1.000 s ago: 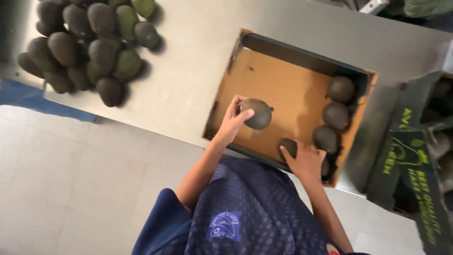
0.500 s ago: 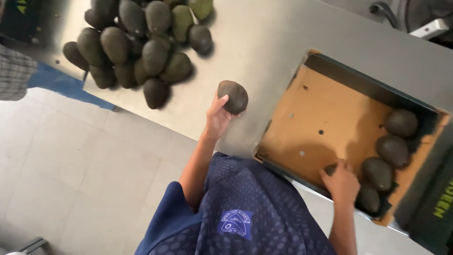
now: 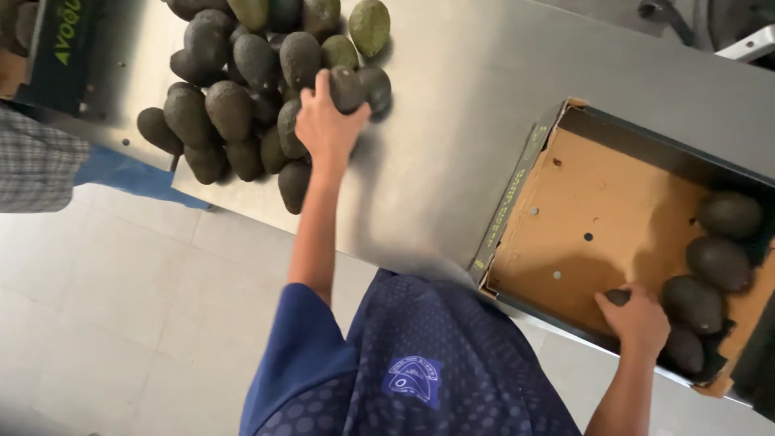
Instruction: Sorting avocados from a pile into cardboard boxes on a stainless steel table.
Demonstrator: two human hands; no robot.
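My left hand [image 3: 325,123] reaches out over the steel table [image 3: 452,105] and grips a dark avocado [image 3: 348,87] at the right edge of a pile of avocados [image 3: 234,97]. My right hand [image 3: 639,320] rests inside an open cardboard box [image 3: 593,202] at its near side. Its fingers are closed over another dark avocado [image 3: 617,297], which is mostly hidden. Several avocados [image 3: 718,262] lie in a row along the box's right side.
A person's checked sleeve [image 3: 32,161] shows at the left edge. A dark green box [image 3: 64,48] stands at the table's far left. A light tiled floor [image 3: 121,323] lies below the table edge, with a blue object [image 3: 133,176] under it.
My left hand has carried an avocado out of the box and leftward to the pile. My right hand has stayed at the box's near side. The view has swung left.
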